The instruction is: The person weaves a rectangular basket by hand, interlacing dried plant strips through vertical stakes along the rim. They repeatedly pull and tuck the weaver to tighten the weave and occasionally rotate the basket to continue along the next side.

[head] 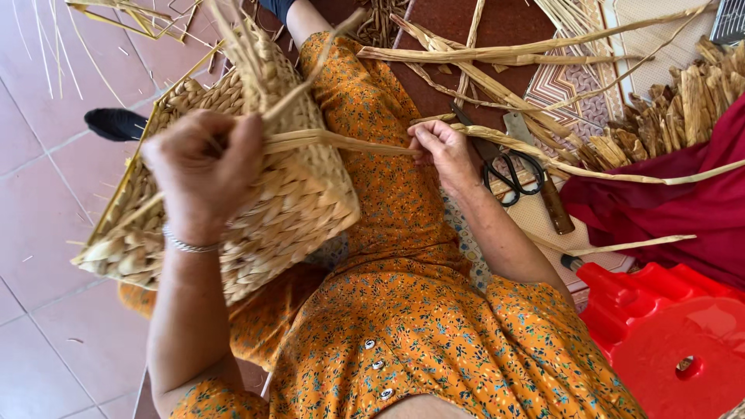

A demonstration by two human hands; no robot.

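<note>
The left hand [203, 172] pressed on a half-woven straw basket [256, 194] resting on the lap, while the right hand [444, 151] pinched a flat straw strand [341, 141] running out from it. Black scissors [508, 172] and a knife [543, 186] lay just beside the right hand, with a red stool [675, 334] near the right elbow.

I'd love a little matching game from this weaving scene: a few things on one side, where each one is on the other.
Things:
1. woven basket
2. scissors
3. plastic stool
4. fibre strand

Places:
A. lower right corner
B. pulled taut between both hands
C. under the left hand, on the lap
D. on the mat beside the right hand

Pairs: 1-C, 2-D, 3-A, 4-B
</note>
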